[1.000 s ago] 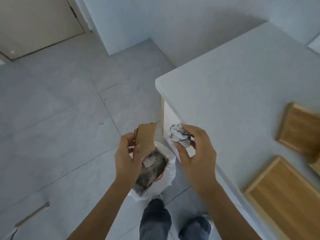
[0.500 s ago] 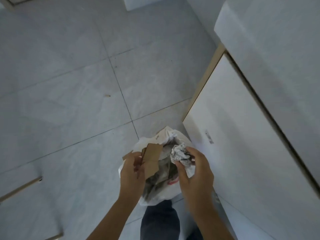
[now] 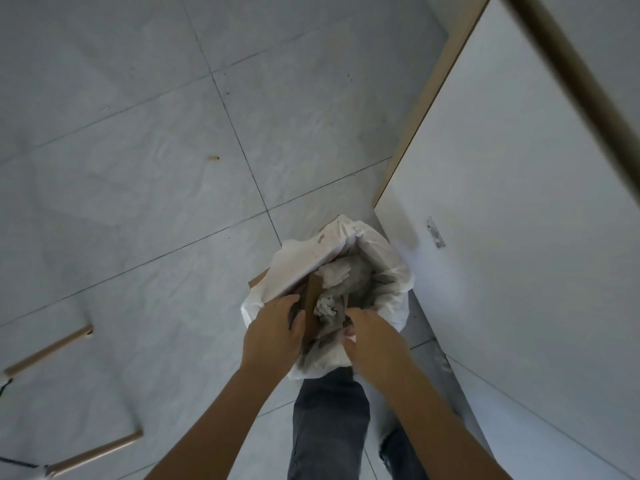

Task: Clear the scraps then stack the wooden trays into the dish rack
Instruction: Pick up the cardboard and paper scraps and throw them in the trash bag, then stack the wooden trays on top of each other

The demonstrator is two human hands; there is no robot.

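Both hands reach into a white-lined trash bin [image 3: 346, 237] standing on the floor beside the cabinet. My left hand [image 3: 273, 334] pinches a brown cardboard scrap [image 3: 311, 303] that stands on edge inside the bin. A crumpled white paper ball [image 3: 326, 306] lies on the rubbish in the bin, just off the fingertips of my right hand [image 3: 372, 341], which holds nothing. More crumpled paper [image 3: 334, 273] lies deeper in the bin. The wooden trays and the dish rack are out of view.
A white cabinet door [image 3: 519, 220] with a wooden edge stands close on the right of the bin. Grey floor tiles [image 3: 156, 168] spread to the left. Wooden furniture legs [image 3: 48, 349] stand at the lower left. My legs [image 3: 329, 427] are below the bin.
My view tipped down from the counter to the bin. Both hands dropped into the bin mouth. My right hand let go of the paper ball, which now lies in the bin.
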